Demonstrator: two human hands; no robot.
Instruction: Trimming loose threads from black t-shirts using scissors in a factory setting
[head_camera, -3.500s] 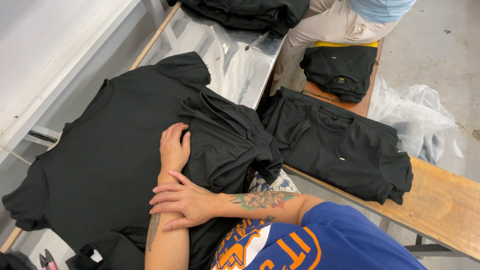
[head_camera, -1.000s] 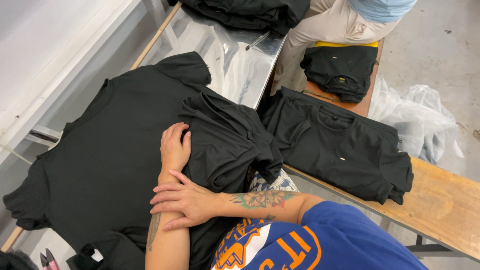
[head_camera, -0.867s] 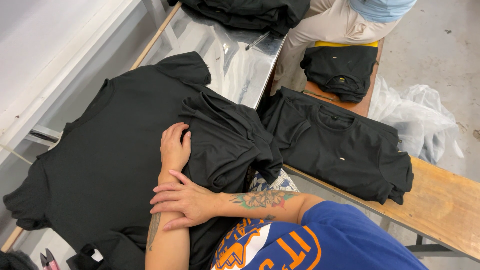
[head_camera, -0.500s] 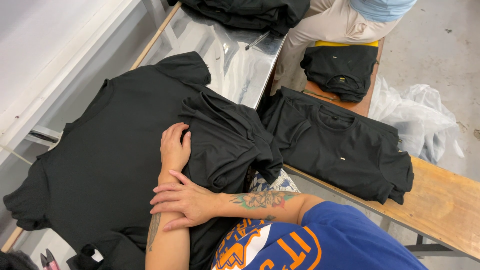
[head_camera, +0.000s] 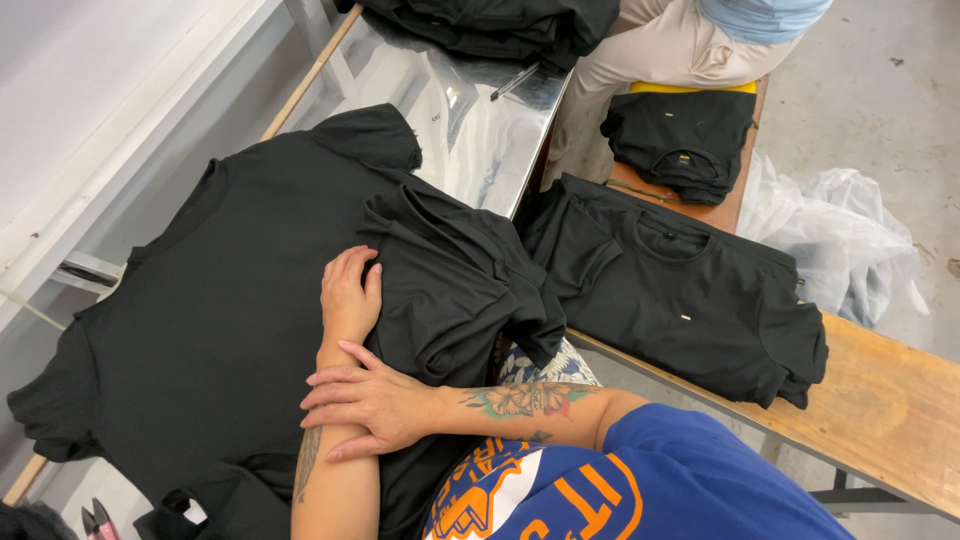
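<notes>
On the surface's near half, black shirt pile (head_camera: 230, 330); left hand (head_camera: 350, 295) flat on it, fingers loose, gripping nothing. Right hand (head_camera: 370, 405) open, resting across left forearm. Right-side bench (head_camera: 890, 400) carries another black shirt (head_camera: 680, 300).

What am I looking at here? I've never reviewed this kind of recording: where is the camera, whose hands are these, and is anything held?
There is one view, from a camera worn on a person's head, looking down. No machine: two bare hands. The left hand lies flat on a black T-shirt spread over a shiny metal table. The right hand rests across the left forearm. Neither grips anything. More black shirts lie on a wooden bench. Another person's legs show at the top.
</notes>
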